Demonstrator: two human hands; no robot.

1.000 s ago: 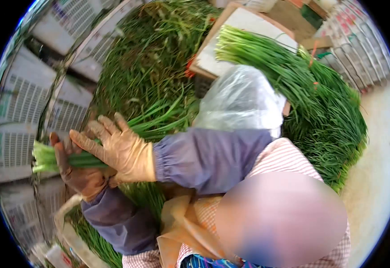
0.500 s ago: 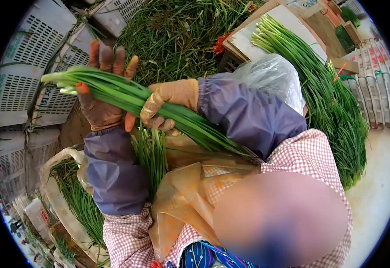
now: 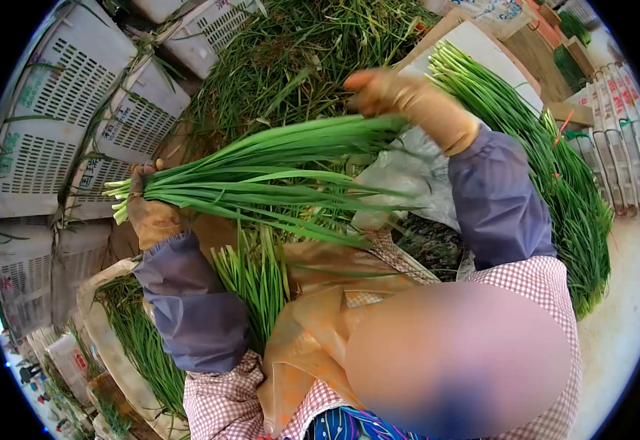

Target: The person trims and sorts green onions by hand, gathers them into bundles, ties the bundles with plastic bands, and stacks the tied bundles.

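Observation:
My left hand (image 3: 153, 204), in a stained brown glove, is closed around the pale stem end of a bunch of long green leaves (image 3: 254, 165). The leaves fan out to the right of it, some hanging lower. Just above their far tips is my right hand (image 3: 401, 101), gloved and smeared by motion; whether its fingers grip any leaf is unclear. Another green bunch (image 3: 254, 282) stands upright between my left sleeve and the brown apron. Crumpled clear plastic (image 3: 415, 172) lies below my right hand.
White slatted crates (image 3: 63, 95) are stacked at the left. A heap of loose leaves (image 3: 283, 66) fills the top middle. More bunches (image 3: 510, 117) lie over a white board (image 3: 474, 44) and down the right side. At the lower left is a pale-rimmed container (image 3: 104, 323) of greens.
My left hand has gone from open beneath the bunch to closed around its stems. My right hand has left the bunch's middle, moving up and right. The leaves have spread apart.

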